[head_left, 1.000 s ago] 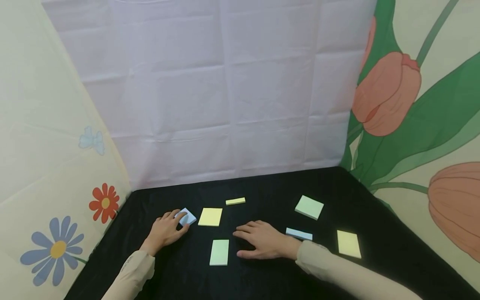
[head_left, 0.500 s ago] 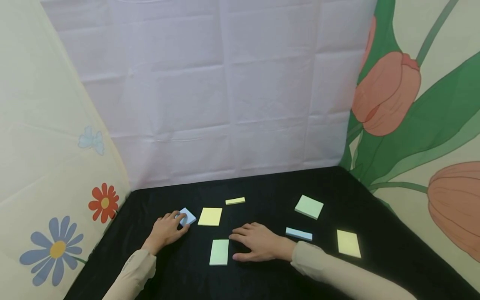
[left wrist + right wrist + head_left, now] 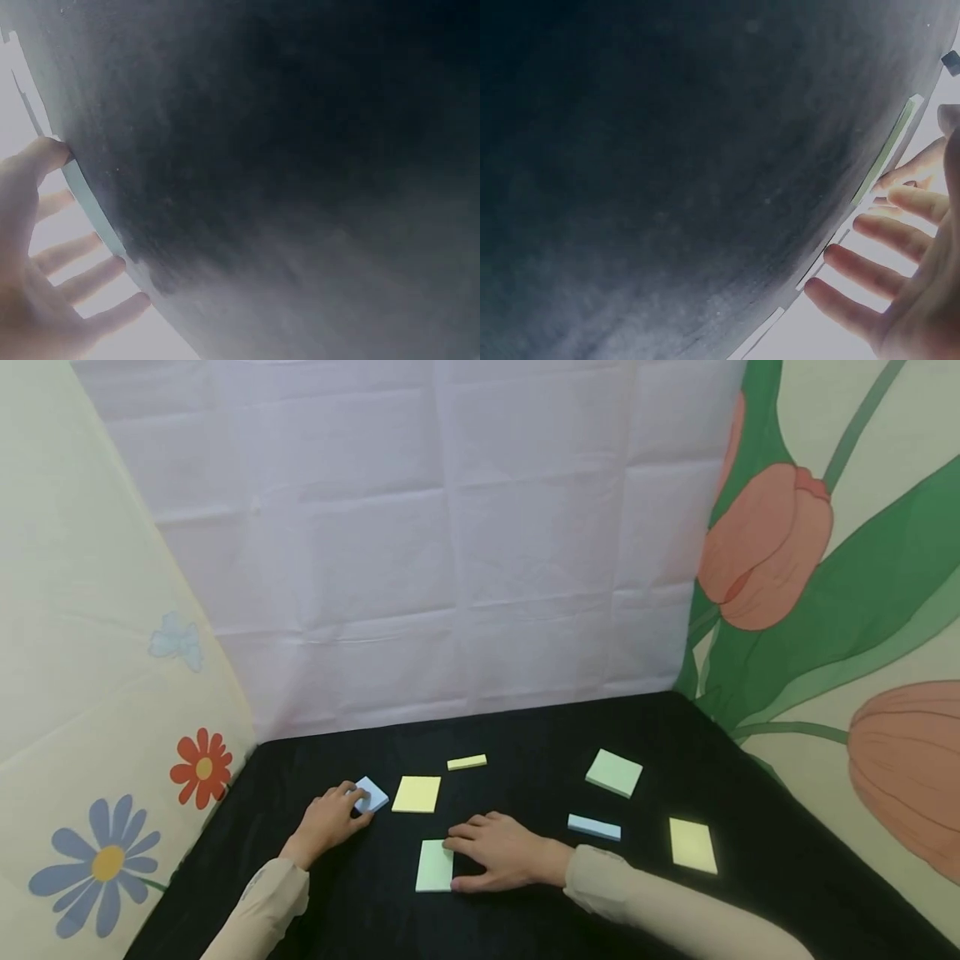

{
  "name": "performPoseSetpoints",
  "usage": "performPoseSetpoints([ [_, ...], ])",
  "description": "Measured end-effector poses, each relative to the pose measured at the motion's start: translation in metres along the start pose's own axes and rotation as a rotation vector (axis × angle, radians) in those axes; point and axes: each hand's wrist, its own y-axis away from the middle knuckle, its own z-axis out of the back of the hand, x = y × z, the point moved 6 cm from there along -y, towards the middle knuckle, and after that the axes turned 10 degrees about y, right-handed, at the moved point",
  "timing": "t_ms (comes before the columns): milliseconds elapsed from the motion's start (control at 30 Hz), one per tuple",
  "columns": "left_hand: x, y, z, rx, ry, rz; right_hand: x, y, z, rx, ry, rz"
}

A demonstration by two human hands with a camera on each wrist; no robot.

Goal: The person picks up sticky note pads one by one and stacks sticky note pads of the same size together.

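Observation:
My left hand [image 3: 326, 818] holds a blue sticky note pad [image 3: 372, 799] lying on the black table. The thumb is at the pad's near edge, with a forefinger over its top; in the left wrist view, the thumb and spread fingers flank the pad's blue edge [image 3: 94, 206]. My right hand [image 3: 502, 850] reaches a green sticky note pad [image 3: 432, 870], fingers extended and spread. Its forefinger overlaps the pad's upper right corner, and its thumb tip is right at the lower right corner. The right wrist view shows the pad's green edge [image 3: 885, 154] beyond the fingers.
A yellow pad [image 3: 416, 794] lies between the hands, with a narrow yellow pad [image 3: 467, 762] behind it. Farther right are another green pad [image 3: 614, 773], a narrow blue pad [image 3: 594, 827] and another yellow pad [image 3: 693, 846]. A white cloth [image 3: 390, 552] hangs behind the table [image 3: 540, 735].
My right hand has moved left and slightly nearer to me, from beside the green pad to its right edge. My left hand stays at the blue pad, and the pads have not moved on the table.

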Motion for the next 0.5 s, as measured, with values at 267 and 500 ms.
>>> performPoseSetpoints([
  [267,-0.0001,-0.0001,0.0014,0.009,0.032,-0.005,0.0036,-0.0032,0.0007,0.000,0.027,0.006],
  [500,-0.0004,-0.0005,0.0018,0.014,0.074,0.007,0.0058,-0.0089,0.0025,0.014,0.065,0.040],
])
